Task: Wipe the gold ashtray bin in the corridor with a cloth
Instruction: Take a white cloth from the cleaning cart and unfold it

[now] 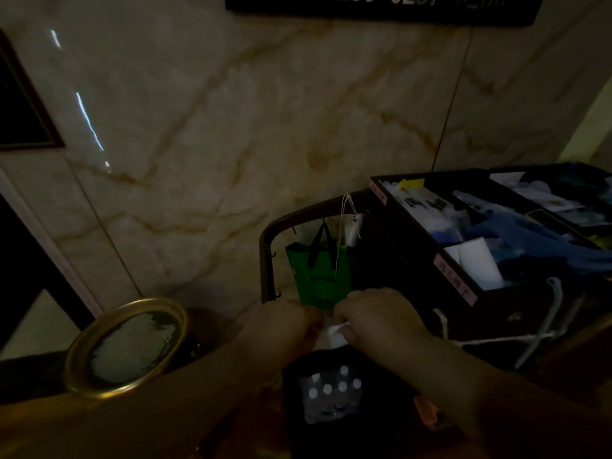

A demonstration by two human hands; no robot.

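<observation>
Two hands meet low in the dim view, beside the housekeeping cart (430, 246), and both are curled around a small pale cloth (336, 332) that shows between them. The left hand (284, 323) has its fingers folded in against one edge of the cloth, and the right hand (377, 321) pinches the other edge, so each is grasping it, though the light is too poor to tell how firm either hold is. To the left of the cart, against the marble wall (231, 127), stands the gold ashtray bin (127, 349), its round rim tilted toward the camera and its top filled with pale, patchy material; nothing is touching it. A green bag (318, 276) hangs from the cart's rail just above the hands, and a pack of bottles (331, 392) sits in a dark holder below them. My judgement is that the cloth is being readied and the wiping has not begun. The risks lie in the gloom: the cloth could slip from a loose pinch and drop among the bottles, a forearm swinging left could knock the rim, and a careless wipe could drag the bin's filling over the edge.
</observation>
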